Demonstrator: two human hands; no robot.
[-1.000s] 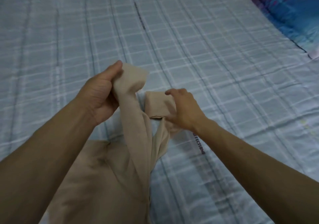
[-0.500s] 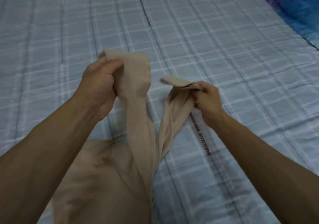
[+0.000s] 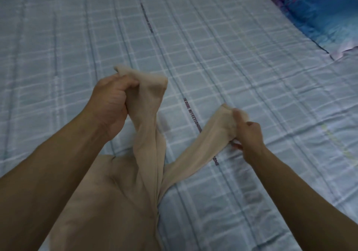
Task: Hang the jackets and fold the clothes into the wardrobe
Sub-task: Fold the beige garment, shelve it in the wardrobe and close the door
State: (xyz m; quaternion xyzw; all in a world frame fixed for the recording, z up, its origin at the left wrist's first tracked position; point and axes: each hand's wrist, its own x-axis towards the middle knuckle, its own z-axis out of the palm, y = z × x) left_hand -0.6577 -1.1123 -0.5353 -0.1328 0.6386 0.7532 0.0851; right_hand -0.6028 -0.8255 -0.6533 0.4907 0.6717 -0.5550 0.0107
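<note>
A beige pair of trousers (image 3: pixel 116 202) lies in front of me on the bed, its body low in the view. My left hand (image 3: pixel 112 101) grips the end of one leg, holding it up above the sheet. The other leg's end is bunched in my right hand (image 3: pixel 248 134), lower and further right. The two legs spread apart in a V from the crotch. My left forearm hides part of the garment's body.
The bed is covered by a light blue checked sheet (image 3: pixel 213 47) with a printed text stripe running down it. A blue and purple patterned pillow (image 3: pixel 319 12) lies at the top right corner.
My right hand has taken hold of the second leg and pulled it out to the right. The left hand stays shut on its leg. The legs are now spread wider apart.
</note>
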